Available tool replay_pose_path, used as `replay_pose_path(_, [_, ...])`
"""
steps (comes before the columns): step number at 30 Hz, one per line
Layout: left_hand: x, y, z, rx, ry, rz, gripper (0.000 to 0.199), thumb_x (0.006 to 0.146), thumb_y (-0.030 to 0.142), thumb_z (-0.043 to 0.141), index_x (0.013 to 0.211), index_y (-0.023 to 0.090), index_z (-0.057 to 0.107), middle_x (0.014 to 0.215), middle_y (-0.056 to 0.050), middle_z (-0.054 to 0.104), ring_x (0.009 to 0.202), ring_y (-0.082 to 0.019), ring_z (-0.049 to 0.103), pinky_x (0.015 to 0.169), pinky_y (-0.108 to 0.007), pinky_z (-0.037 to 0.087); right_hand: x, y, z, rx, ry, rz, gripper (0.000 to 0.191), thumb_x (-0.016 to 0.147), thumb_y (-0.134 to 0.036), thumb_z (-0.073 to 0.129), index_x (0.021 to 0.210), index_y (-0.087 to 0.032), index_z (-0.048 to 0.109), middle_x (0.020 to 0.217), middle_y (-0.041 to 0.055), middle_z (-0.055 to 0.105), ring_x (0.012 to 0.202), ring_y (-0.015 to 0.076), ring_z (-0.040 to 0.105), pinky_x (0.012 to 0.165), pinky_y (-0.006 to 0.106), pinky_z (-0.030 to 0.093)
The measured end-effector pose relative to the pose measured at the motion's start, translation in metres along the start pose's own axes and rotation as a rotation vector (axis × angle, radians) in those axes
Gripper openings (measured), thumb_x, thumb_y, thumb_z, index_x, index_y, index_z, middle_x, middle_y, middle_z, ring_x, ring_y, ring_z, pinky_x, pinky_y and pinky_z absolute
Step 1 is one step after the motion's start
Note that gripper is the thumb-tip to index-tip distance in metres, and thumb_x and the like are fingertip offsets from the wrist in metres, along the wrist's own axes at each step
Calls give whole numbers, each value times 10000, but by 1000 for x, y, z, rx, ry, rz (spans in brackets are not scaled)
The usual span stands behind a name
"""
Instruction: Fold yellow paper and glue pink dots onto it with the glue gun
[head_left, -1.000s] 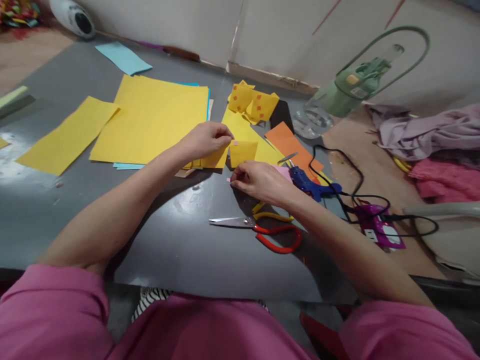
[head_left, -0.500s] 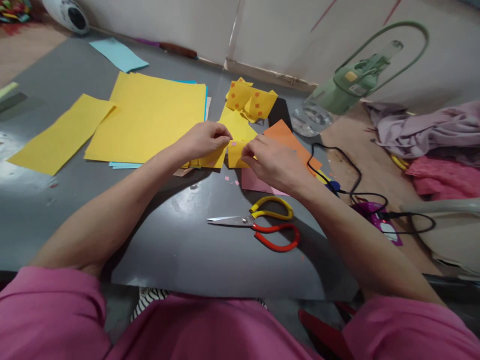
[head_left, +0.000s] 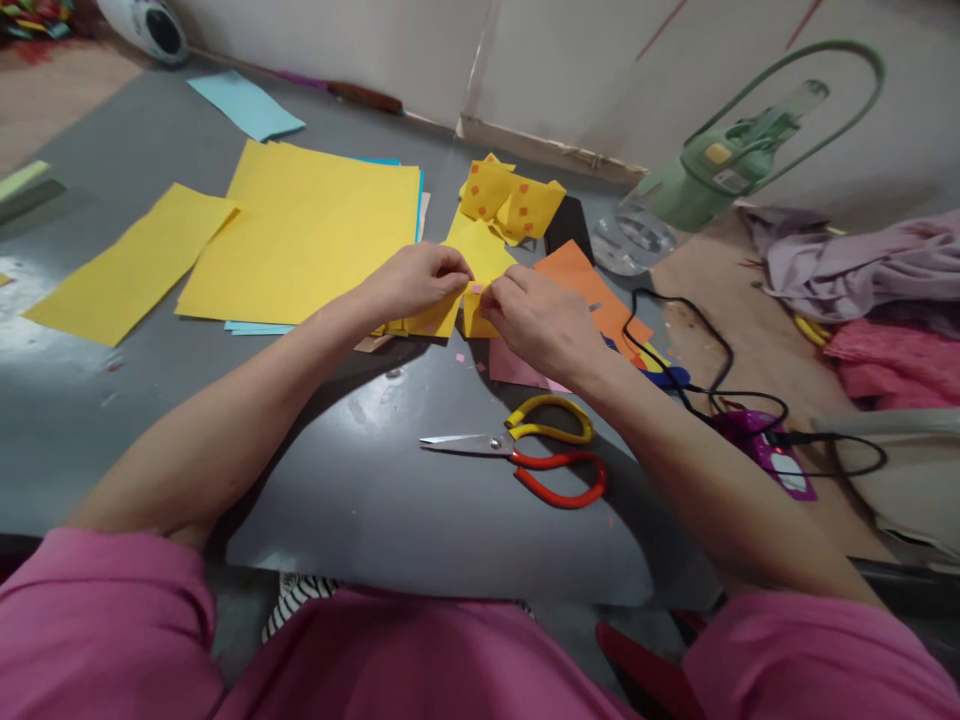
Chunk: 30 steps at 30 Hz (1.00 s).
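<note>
My left hand (head_left: 424, 275) is pinched at the top edge of a small yellow paper piece (head_left: 477, 318) that bears a pink square. From the other side, the fingers of my right hand (head_left: 529, 308) are closed on that piece. Yellow paper with orange squares (head_left: 525, 205) stands folded just behind. Pink paper (head_left: 517, 365) lies partly under my right hand, and tiny pink bits (head_left: 460, 357) are scattered in front. Scissors (head_left: 496, 444) with one yellow and one red handle rest nearer my body, blades slightly apart.
Large yellow sheets (head_left: 315, 235) and a yellow strip (head_left: 135, 262) lie left. Orange paper (head_left: 589, 290), a black cable (head_left: 716, 345), a purple power strip (head_left: 776, 460) and a green-topped clear bottle (head_left: 701, 180) are at right. A brown-handled tool (head_left: 365, 97) lies by the wall.
The whole view has shifted slightly, so things appear a little further right. Both hands keep their hold on the small yellow piece, with the right fingers a little closer to the left.
</note>
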<state>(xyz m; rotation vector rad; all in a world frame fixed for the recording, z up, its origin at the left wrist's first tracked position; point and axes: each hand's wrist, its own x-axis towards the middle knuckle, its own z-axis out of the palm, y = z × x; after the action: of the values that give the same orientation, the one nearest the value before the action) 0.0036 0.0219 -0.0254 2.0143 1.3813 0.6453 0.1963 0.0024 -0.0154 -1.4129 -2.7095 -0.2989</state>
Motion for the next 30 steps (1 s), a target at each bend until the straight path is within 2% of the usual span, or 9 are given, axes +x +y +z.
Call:
replay_pose_path(3, [0,0,0,-11,-2,-3,282,912,234,512,1048,134,737,1045,-76,749,935,-181,653,835,-287,462,-3,3,2,64,86,22,189,1000,-314,479,952,-210,629,994,73,671,873,210,598,551,318,265])
replay_pose_path(6, [-1,0,0,-24,0,-22,274,912,237,522,1045,141,741,1035,-70,748,931,-182,652,840,-290,460,-10,13,3,221,204,56,162,965,-367,554,985,-215,609,945,53,660,841,195,604,598,303,355])
replay_pose_path(10, [-3,3,0,-61,6,-56,266,911,250,528,1024,137,741,1029,-71,746,931,-189,650,840,-294,458,-23,29,7,366,311,167,140,928,-360,578,926,-220,579,876,42,645,789,188,600,653,319,421])
replay_pose_path(13, [-4,4,0,-116,14,-63,257,901,261,528,1001,141,732,1024,-66,747,931,-190,649,834,-291,457,-30,32,13,520,273,305,223,879,-425,627,925,-223,547,862,28,652,705,173,584,640,330,432])
replay_pose_path(15, [-4,3,1,-162,20,-59,259,894,289,529,986,145,723,1013,-61,746,928,-189,646,829,-288,458,-32,30,17,711,216,392,327,835,-496,667,951,-228,520,859,19,655,677,166,581,626,329,448])
replay_pose_path(20, [-8,5,1,-216,7,-57,279,879,331,517,977,145,701,1002,-55,736,904,-180,632,812,-283,459,-32,17,16,1281,52,446,447,776,-550,731,975,-233,485,767,-24,609,636,137,574,548,273,443])
replay_pose_path(23, [-13,12,-5,-218,-30,-67,287,861,389,559,949,156,702,981,-46,728,906,-183,627,818,-290,457,-33,12,14,1409,54,456,449,758,-520,775,976,-227,512,756,-34,601,598,110,545,503,242,403])
replay_pose_path(26, [-19,22,-12,-211,-109,-77,334,802,454,654,967,167,699,990,-46,711,923,-191,623,807,-294,457,-35,9,15,1484,51,456,441,759,-502,793,986,-233,527,800,-20,625,632,119,579,523,246,441])
replay_pose_path(30, [-22,30,-13,-191,-197,-130,357,726,435,730,956,168,673,912,-34,680,813,-171,605,713,-284,440,-36,7,15,1542,52,441,438,750,-486,813,974,-242,526,831,-16,631,662,130,606,557,261,494])
